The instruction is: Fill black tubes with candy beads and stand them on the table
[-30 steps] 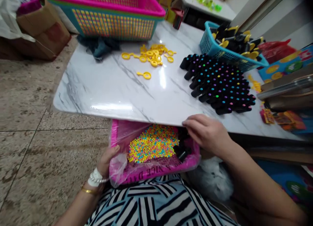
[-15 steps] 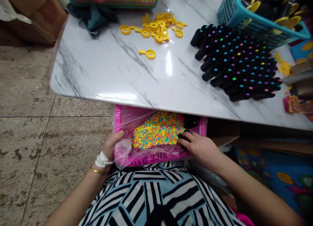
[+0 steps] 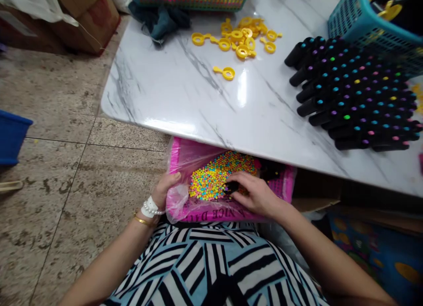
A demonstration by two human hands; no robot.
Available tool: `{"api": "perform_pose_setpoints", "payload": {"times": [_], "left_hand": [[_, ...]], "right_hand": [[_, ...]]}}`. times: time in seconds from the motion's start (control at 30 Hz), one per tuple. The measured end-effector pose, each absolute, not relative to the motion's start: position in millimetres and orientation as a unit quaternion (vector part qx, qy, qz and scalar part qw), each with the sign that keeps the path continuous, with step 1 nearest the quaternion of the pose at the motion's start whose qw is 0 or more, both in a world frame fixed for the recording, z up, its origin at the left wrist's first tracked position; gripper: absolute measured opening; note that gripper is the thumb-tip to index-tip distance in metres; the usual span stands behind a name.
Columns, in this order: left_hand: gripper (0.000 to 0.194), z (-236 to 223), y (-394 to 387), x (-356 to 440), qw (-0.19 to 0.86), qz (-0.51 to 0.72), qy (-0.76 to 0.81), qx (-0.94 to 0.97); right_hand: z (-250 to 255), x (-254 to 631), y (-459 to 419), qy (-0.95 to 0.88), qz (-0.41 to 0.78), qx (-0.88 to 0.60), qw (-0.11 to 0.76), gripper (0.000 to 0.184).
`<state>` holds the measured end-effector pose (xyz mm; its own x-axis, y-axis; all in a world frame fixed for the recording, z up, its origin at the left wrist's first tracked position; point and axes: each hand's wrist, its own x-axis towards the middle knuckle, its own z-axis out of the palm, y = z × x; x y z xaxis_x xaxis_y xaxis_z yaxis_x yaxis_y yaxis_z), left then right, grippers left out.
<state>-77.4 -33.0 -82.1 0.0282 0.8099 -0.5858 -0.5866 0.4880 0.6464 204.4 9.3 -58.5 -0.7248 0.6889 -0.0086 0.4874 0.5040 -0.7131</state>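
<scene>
My left hand (image 3: 165, 188) is closed on the left side of a pink basket (image 3: 213, 214) lined with clear plastic (image 3: 179, 196), its thumb over the rim. Many small round beads (image 3: 206, 179) in yellow, blue, pink and orange lie inside on the plastic. In the fingers of my right hand (image 3: 257, 195) is a small black tube-like piece (image 3: 230, 187), held tilted down among the beads; its far end is partly hidden. More black pieces (image 3: 272, 168) lie at the basket's right end, under the table edge.
A marbled white table (image 3: 158, 98) overhangs the basket. On it are yellow rings with tabs (image 3: 244, 35), rows of black tubes with coloured dots (image 3: 353, 92), a dark cloth (image 3: 161, 21) and a blue basket (image 3: 373, 28). A blue bin (image 3: 13, 136) stands on the floor at left.
My right hand has moved left with the black piece, from the beads' right edge into the beads. My left hand keeps its hold. The view has shifted left.
</scene>
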Motion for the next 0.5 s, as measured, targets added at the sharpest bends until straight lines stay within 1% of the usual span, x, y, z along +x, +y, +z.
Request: {"api": "perform_pose_setpoints", "payload": {"times": [0.07,0.2,0.3,0.37,0.43,0.5], "left_hand": [[0.032,-82.9,-31.8,-77.9,0.708,0.495,0.491,0.111],[0.032,-84.7,-30.3,-78.1,0.704,0.494,0.501,0.102],[0.034,-84.3,-30.0,-77.6,0.702,0.493,0.505,0.097],[0.034,-83.7,-29.8,-77.1,0.704,0.493,0.503,0.097],[0.036,-83.8,-29.9,-76.7,0.702,0.496,0.502,0.100],[0.037,-84.8,-30.7,-76.6,0.698,0.500,0.501,0.105]], "right_hand": [[-49.6,211.2,9.5,-0.835,0.382,-0.352,0.182,0.040],[-38.4,219.7,9.0,-0.815,0.405,-0.358,0.210,0.033],[-45.3,221.7,11.5,-0.834,0.362,-0.361,0.210,0.035],[-55.4,218.9,13.9,-0.874,0.298,-0.348,0.162,0.034],[-65.4,212.4,15.3,-0.913,0.230,-0.327,0.081,0.028],[-71.6,204.8,15.3,-0.932,0.197,-0.305,0.015,0.025]]}}
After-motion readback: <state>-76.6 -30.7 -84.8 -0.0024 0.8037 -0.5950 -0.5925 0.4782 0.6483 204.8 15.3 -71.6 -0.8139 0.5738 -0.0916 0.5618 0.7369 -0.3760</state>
